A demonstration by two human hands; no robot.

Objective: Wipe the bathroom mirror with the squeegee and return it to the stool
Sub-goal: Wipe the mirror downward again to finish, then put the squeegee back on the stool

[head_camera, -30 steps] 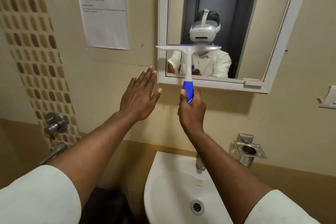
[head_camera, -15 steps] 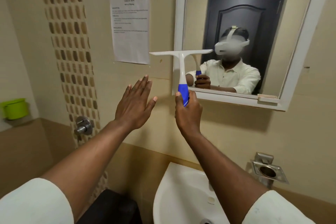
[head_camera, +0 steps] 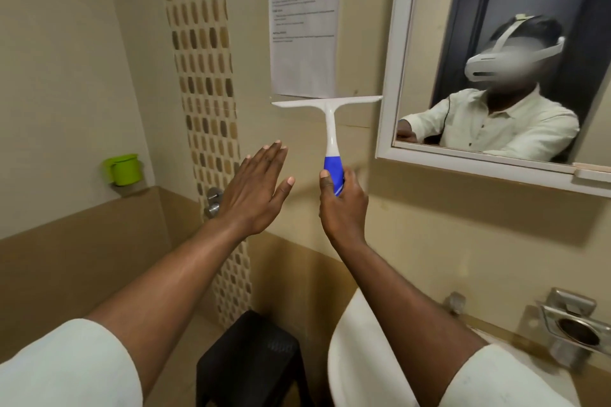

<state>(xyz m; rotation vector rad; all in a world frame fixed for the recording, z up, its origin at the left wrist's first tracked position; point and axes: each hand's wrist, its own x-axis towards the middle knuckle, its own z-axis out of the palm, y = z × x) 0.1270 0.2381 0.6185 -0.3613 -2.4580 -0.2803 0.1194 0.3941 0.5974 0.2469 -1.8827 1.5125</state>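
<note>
Here the right hand (head_camera: pixel 344 205) has its grip clenched round the blue lower end of the squeegee (head_camera: pixel 330 129), thumb up along the handle. The tool stands upright, its white blade bar level at the top. The bar sits in front of the beige wall, left of the mirror (head_camera: pixel 390 76); its right tip reaches the mirror's white frame, though whether it touches cannot be told. The bar also crosses the lower edge of a printed sheet (head_camera: pixel 304 33) fixed to the wall.

The left hand (head_camera: pixel 254 188) is released, flat, fingers together and pointing up, palm toward the wall, just beside the squeegee and holding nothing. Both forearms are bare, with white sleeves at the bottom edge of the view.

The mirror hangs at upper right and reflects a person in a pale shirt wearing a headset, with a dark door behind. Below the hands, a black stool (head_camera: pixel 251 360) stands on the floor against the left side of the white sink (head_camera: pixel 363 357); its top is bare. A metal holder (head_camera: pixel 575 327) is mounted on the wall right of the sink. At left, a green cup (head_camera: pixel 124 168) sits on a ledge, near a strip of mosaic tile (head_camera: pixel 208 76) running down the wall.
</note>
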